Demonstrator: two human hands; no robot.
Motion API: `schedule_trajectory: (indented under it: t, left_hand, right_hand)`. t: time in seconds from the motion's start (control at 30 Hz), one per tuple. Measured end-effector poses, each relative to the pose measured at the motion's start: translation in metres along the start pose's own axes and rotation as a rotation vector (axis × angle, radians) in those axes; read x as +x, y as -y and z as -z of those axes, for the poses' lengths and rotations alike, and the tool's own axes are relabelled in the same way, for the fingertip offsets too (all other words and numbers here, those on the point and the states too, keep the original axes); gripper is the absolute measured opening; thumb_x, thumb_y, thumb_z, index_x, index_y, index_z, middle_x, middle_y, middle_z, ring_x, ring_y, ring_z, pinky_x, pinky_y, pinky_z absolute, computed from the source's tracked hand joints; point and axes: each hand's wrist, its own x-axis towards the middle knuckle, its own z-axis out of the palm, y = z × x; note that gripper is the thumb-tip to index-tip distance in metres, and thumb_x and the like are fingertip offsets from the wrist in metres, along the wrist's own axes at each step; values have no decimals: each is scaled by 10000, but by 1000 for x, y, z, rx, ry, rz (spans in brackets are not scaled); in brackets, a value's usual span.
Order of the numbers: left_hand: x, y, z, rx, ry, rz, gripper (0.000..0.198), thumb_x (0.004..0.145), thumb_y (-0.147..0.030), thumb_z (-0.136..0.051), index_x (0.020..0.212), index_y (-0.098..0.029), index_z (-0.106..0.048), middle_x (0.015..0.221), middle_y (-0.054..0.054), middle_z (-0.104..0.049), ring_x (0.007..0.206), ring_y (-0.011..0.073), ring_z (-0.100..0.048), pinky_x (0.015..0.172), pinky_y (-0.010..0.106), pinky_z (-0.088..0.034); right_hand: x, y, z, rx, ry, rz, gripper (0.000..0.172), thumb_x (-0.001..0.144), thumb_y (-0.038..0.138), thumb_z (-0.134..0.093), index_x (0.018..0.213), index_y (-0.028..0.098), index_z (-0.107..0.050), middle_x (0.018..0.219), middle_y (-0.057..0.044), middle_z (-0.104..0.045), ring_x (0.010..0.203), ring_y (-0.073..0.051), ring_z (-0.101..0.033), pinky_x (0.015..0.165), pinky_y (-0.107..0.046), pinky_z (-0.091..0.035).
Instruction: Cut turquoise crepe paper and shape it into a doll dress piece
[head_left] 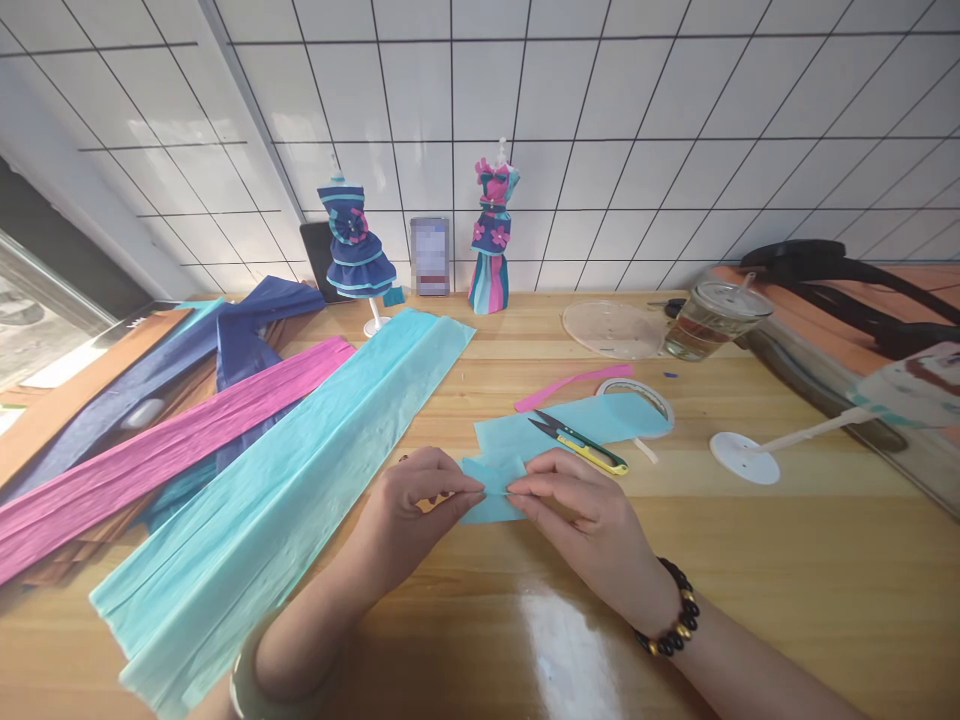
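Between my two hands is a small piece of light blue crepe paper point(493, 508), held just above the wooden table. My left hand point(421, 500) pinches its left side between thumb and fingers. On the other side, the thumb and fingers of my right hand point(581, 515) pinch it near the middle, a short gap from the left fingertips. Just beyond my right hand lie thread snips point(581, 445) with yellow and black handles, resting on a light blue paper strip point(502, 432). That strip partly covers a roll of white tape point(664, 402).
Long light blue point(300, 490), pink point(187, 440) and dark blue paper point(251, 340) lie to the left. Two small dressed mannequins point(358, 245) and a phone point(430, 257) stand by the tiled wall. At right are a glass cup point(716, 318) and a tipped stand point(745, 458).
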Motion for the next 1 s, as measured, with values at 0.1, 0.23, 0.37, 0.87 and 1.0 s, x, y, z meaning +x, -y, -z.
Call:
schedule_trajectory:
  t: [0.1, 0.23, 0.37, 0.87, 1.0]
  left_hand:
    - [-1, 3, -2, 45, -29, -48, 125, 800, -233, -582, 806, -222, -706, 696, 8, -547, 653, 119, -517, 613, 252, -413]
    - [-1, 2, -4, 80, -27, -83, 128, 795, -221, -582, 808, -228, -709, 672, 3, -523, 632, 115, -508, 606, 258, -410]
    - [0, -2, -4, 72, -10, -96, 133, 794, -206, -580, 814, -235, -709, 672, -2, -529, 632, 112, -517, 621, 263, -408]
    - [0, -5, 3, 37, 24, 12, 111, 791, -230, -584, 748, -219, -686, 673, 0, -560, 659, 125, -532, 618, 262, -420]
    - [0, -4, 5, 35, 14, -3, 117, 793, -223, -580, 759, -217, -692, 675, 8, -566, 652, 125, -529, 607, 257, -426]
  right_hand:
    - [0, -1, -1, -12, -31, 15, 122, 793, 164, -592, 881, 209, -663, 856, -42, -519, 769, -143, -536, 682, -280, -466]
    - [-1, -1, -2, -35, -29, 63, 160, 784, 184, -614, 933, 214, -663, 914, -54, -509, 832, -159, -516, 726, -310, -457]
    - [0, 0, -2, -69, 28, 103, 119, 809, 165, -577, 863, 212, -672, 866, -43, -526, 825, -153, -511, 710, -301, -444]
    - [2, -2, 3, -58, 13, 112, 131, 824, 150, -549, 856, 208, -663, 804, -33, -599, 764, -148, -538, 676, -299, -455]
    - [1, -1, 3, -51, 23, 120, 137, 830, 170, -544, 855, 220, -669, 800, -35, -607, 758, -152, -543, 677, -307, -461]
